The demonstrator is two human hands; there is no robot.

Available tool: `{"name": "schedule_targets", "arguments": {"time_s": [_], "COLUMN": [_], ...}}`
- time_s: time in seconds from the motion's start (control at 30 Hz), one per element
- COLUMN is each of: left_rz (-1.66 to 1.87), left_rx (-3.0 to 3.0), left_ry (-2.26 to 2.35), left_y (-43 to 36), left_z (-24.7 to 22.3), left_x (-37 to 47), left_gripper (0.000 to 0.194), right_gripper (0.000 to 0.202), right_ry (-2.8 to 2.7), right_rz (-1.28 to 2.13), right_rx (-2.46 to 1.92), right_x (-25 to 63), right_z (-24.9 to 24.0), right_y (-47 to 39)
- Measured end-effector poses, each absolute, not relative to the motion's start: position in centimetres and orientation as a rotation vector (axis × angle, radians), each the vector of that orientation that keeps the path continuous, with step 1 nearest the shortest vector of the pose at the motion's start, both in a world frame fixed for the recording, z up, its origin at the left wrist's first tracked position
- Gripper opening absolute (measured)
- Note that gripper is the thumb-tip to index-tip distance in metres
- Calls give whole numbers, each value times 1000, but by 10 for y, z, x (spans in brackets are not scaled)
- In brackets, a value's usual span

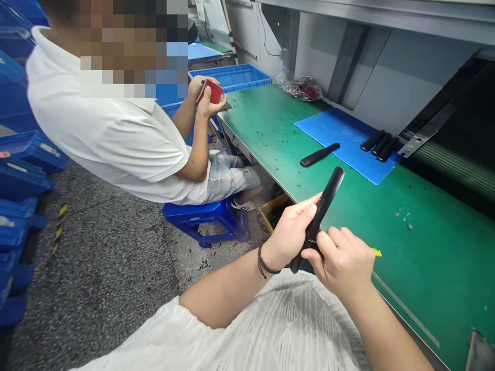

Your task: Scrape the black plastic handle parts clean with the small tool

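A long black part (331, 188) with a rounded, shiny end is gripped in my left hand (292, 232), its thumb lying along the side. It slants up over the table's front edge. My right hand (344, 255) is closed against the lower half of this part. From behind the right fist sticks the yellow end of a tool (376, 252); its kind is hidden by the fingers. A similar black part (319, 155) lies on the table beyond, partly on the blue mat (340, 135). Several more black parts (381, 144) rest together at the mat's right side.
The green tabletop (436, 257) carries scattered dark scraps. A clear plastic bag (305, 88) with something red lies at the back. To the left, a co-worker in a white shirt (116, 139) sits on a blue stool (204, 219), holding a red object (212, 93). Blue bins (27, 154) stand far left.
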State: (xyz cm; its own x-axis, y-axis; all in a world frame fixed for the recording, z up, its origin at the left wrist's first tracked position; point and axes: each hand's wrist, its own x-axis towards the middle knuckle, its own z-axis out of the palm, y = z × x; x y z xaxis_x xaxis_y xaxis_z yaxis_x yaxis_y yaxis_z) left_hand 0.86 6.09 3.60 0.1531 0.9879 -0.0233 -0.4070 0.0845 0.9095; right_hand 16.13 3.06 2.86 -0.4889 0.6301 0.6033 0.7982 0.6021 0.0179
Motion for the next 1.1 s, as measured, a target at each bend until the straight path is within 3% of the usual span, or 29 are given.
{"name": "schedule_targets", "arguments": {"time_s": [0.33,0.63,0.87,1.0,1.03,1.1], "left_rz": [1284,1387,1445,1441,1435,1428], "left_rx": [675,560,459,407,398,389], "left_ry": [740,700,778,816,816,813], "left_y": [71,75,82,83,84,84], "left_z": [39,69,67,61,59,57], "left_x": [6,1,-22,-30,-31,-34], "left_gripper": [51,39,36,31,29,27], "right_gripper": [68,28,22,73,76,47], "right_ry": [-2313,-2350,-2403,-2722,-2756,-2741], "right_rz": [-263,-396,-263,-300,-286,-202], "right_rx": [-1082,-1091,-1165,-1464,-1523,-1564], "right_x": [147,140,148,149,147,143], "right_z": [17,-12,-8,-19,-22,-28], "right_y": [10,5,5,6,7,13]}}
